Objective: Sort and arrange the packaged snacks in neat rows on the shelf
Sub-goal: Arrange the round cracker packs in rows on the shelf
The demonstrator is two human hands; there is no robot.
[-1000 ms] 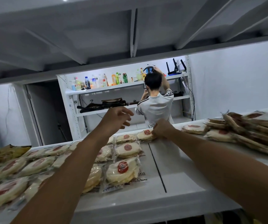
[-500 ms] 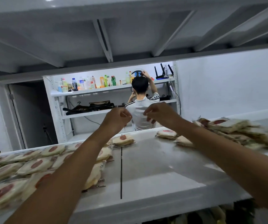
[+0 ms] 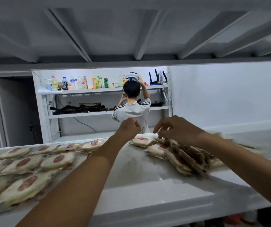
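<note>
Since half a second ago the right hand (image 3: 179,130) has been lowered from beside the left hand (image 3: 129,129) to the loose heap of snack packets (image 3: 185,158) at 2 o'clock. Its fingers (image 3: 161,131) are half bent, but a grip cannot be told. The left fingers (image 3: 136,126) are kept curled on nothing. Rows of packets (image 3: 33,163) are laid at 9 o'clock on the white shelf (image 3: 139,185). Bare shelf is left between them down to the 6 o'clock edge.
</note>
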